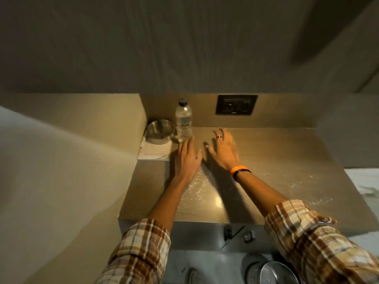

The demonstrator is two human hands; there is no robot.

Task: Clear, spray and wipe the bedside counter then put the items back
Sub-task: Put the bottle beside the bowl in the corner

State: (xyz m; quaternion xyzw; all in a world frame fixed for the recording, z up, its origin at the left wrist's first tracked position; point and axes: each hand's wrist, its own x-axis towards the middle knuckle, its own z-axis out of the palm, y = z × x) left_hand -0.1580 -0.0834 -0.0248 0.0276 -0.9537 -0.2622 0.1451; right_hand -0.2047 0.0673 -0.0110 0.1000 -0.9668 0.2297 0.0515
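Clear plastic water bottle (184,119) stands upright at the counter (266,160) back corner, a steel bowl (160,131) just beside it. Both hands, left hand (187,158) and right hand (222,149), spread flat, hold nothing. Probably light, slippery; grip mid-body

The person wore a brown, tan and cream plaid shirt with both sleeves rolled up. The right hand (222,148) bore a ring, its wrist an orange band beside a black one.
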